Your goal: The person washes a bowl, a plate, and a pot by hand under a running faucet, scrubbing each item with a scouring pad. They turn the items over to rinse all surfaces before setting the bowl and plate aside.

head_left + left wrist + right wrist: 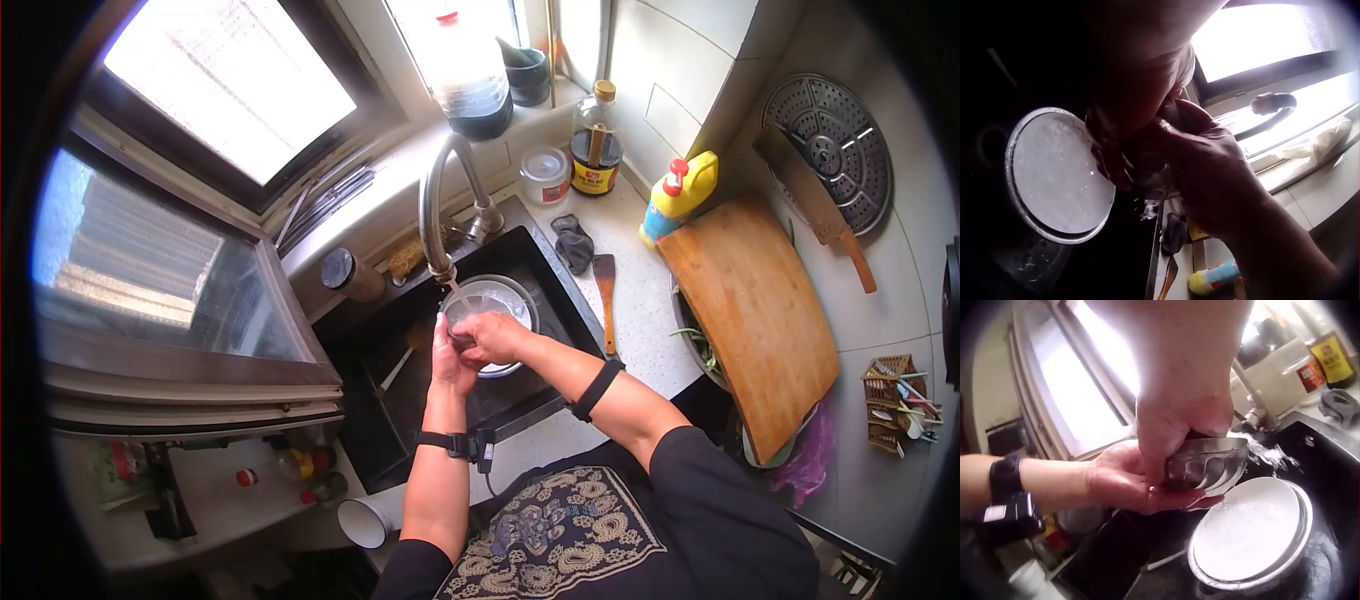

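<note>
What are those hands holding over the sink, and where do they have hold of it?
A small metal bowl. The right hand grips it at the rim from above, and the left hand supports its underside on the palm and fingers.

Two hands work over the sink (385,420): one left hand (450,362) and one right hand (496,338), both on one small metal bowl (1210,465). In the sink there is one wide basin (529,303), under one tap (435,200). On the desk (650,335) right of the sink there are one grey cloth (573,242), one wooden spatula (606,290), one yellow bottle (682,195), one dark bottle (596,140), one white jar (546,175), one cutting board (755,310), one cleaver (810,200) and one steamer rack (838,140).
</note>
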`<state>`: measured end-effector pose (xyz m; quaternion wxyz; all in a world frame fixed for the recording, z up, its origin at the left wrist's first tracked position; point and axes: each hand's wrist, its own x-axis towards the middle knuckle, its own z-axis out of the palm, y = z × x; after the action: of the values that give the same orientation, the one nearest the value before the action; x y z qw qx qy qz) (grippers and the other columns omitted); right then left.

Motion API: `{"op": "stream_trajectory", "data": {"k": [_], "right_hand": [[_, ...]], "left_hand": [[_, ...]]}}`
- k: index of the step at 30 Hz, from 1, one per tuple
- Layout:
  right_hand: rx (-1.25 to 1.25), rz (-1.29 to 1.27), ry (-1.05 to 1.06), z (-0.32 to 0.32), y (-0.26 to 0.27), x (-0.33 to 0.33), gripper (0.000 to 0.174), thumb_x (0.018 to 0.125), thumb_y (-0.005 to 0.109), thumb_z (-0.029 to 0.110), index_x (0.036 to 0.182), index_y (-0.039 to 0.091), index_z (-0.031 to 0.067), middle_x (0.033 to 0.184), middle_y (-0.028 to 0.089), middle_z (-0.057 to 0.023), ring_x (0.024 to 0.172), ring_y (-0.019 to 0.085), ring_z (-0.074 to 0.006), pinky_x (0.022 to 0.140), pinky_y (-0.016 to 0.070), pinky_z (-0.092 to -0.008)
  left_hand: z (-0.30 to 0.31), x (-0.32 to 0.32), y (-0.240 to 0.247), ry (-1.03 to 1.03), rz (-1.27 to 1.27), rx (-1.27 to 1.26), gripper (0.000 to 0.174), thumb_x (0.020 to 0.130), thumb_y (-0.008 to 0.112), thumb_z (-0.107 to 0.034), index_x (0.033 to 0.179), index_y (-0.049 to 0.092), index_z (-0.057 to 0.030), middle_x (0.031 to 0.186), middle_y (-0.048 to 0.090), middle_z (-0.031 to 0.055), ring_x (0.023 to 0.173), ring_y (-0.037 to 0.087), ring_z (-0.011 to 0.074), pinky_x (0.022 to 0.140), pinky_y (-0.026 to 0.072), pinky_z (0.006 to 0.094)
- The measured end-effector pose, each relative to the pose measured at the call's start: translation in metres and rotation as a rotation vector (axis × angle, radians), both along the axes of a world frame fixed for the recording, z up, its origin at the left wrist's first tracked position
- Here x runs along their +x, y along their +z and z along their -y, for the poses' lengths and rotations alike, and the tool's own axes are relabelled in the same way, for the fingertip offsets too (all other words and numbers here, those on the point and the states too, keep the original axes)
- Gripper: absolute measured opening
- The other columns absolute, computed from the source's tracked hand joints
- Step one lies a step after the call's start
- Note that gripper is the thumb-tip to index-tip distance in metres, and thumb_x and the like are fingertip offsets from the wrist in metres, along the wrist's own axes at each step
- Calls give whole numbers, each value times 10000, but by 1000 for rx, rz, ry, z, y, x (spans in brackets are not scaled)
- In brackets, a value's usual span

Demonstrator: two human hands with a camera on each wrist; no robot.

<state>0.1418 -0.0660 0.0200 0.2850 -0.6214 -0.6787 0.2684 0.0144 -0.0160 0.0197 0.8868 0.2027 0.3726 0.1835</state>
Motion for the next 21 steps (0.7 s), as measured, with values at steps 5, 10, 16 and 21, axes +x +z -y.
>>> {"op": "stream_trajectory", "data": {"k": [5,10,16,21], "right_hand": [[270,547,102,6,1,2,146,772,615,195,905,635,137,909,619,-79,940,622,-277,766,502,-454],[228,55,-134,8,-5,23,297,795,702,179,1076,648,102,1007,666,-57,969,639,-249,817,517,-394],[-118,-1605,-403,-4,-4,25,308,937,608,266,1133,612,28,1046,666,-66,929,647,-154,826,534,-315],[-195,-1856,-472,-6,-24,26,395,985,493,380,1173,586,46,1074,656,-98,974,642,-202,855,530,-353]], "left_hand": [[7,-6,-16,7,-25,-16,588,935,375,-597,1273,534,-143,1247,589,85,1179,534,279,964,417,505],[-2,-3,-4,50,-38,50,623,920,371,-645,1350,443,-198,1245,561,41,1169,503,241,977,369,468],[-5,7,13,65,-39,97,650,912,370,-665,1357,459,-200,1273,574,48,1174,525,236,998,376,473],[-13,6,-13,118,136,125,633,923,499,-550,1333,475,-68,1318,557,94,1232,515,261,1057,387,452]]}}
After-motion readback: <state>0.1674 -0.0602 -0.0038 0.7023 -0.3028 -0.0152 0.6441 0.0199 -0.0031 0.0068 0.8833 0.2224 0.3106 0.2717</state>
